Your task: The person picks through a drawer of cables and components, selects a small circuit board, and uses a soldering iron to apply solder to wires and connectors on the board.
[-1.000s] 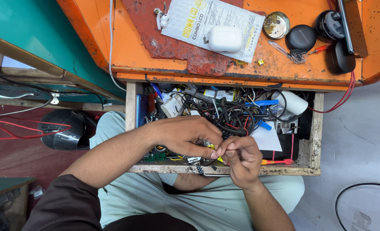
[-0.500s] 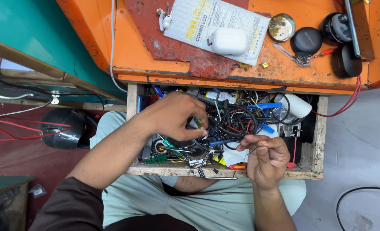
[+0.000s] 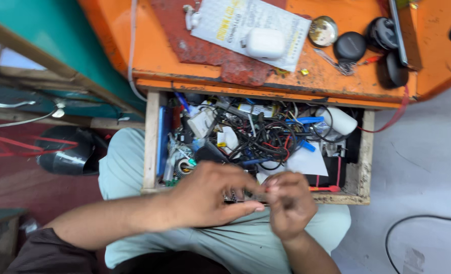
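Left hand [image 3: 210,195] and right hand [image 3: 286,203] met at the drawer's [image 3: 151,147] front edge. Fingertips pinched a small part [image 3: 262,192] between them; its kind was unclear.

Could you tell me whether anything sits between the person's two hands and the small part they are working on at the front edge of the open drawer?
Nothing visible does. The left hand and right hand already meet on the small part, pinching it at the drawer's front edge; the tangle of wires lies behind them.

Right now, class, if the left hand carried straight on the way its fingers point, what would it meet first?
The left hand points rightward, so it would first meet the right hand, whose fingertips already look to touch it above the drawer's front edge; depth is uncertain.
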